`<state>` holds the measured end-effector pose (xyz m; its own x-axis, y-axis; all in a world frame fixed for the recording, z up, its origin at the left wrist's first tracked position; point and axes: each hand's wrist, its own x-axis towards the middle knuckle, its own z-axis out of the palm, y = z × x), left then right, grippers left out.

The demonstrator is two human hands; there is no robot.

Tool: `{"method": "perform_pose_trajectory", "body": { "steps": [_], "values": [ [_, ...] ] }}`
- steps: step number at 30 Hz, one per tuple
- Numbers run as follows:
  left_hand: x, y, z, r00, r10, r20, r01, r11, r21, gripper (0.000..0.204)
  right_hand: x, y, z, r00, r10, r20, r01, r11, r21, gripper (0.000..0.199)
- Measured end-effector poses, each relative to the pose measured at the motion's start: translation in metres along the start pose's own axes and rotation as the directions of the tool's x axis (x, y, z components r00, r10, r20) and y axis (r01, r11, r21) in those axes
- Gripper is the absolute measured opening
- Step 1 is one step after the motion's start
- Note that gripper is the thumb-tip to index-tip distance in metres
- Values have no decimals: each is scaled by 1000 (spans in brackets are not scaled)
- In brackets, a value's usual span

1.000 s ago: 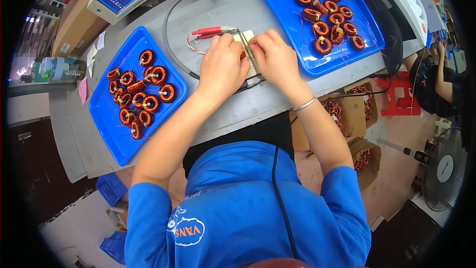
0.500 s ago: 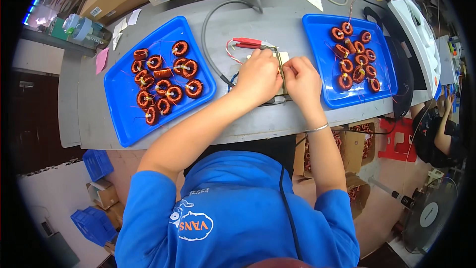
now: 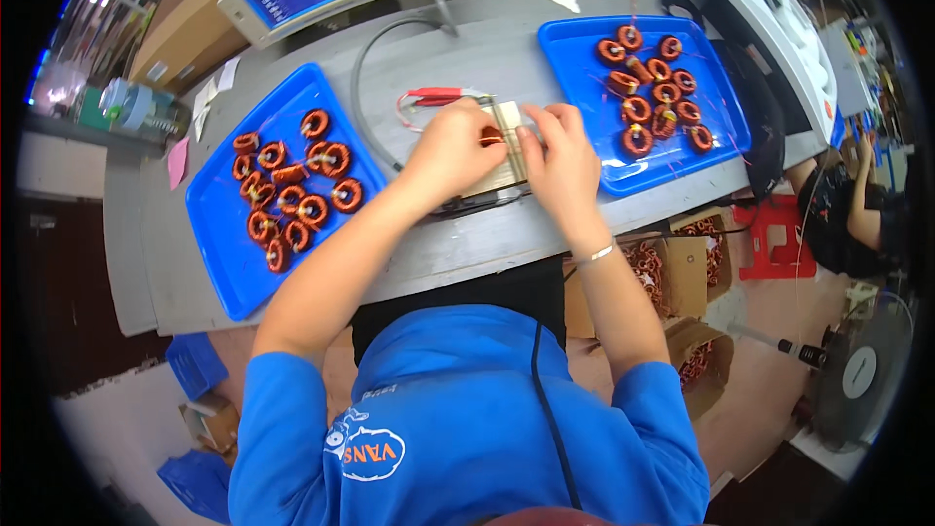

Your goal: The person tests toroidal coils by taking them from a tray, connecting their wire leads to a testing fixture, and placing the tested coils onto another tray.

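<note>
Over the pale fixture (image 3: 509, 115): left hand (image 3: 456, 151) gripping copper coil (image 3: 494, 136). At fixture's right edge: right hand (image 3: 565, 161), grip undetermined.

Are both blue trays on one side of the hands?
No, one tray lies left of the left hand, the other tray right of the right hand.

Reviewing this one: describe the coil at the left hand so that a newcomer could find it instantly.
On the grey table, look between the left blue tray and the right blue tray. At the fingertips of the left hand is a partly hidden copper-coloured coil. Unlike its lookalikes, it shows on the table outside both trays.
</note>
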<state>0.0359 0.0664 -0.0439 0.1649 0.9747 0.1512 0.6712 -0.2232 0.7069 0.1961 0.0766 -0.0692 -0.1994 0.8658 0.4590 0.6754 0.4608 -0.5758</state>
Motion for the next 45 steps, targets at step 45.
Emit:
{"method": "perform_pose_trajectory", "body": {
  "steps": [45],
  "values": [
    [-34,-11,-179,972,-198,-127,95,824,-558,33,-10,-48,-58,987,-108,119,21,818,575,19]
  ]
}}
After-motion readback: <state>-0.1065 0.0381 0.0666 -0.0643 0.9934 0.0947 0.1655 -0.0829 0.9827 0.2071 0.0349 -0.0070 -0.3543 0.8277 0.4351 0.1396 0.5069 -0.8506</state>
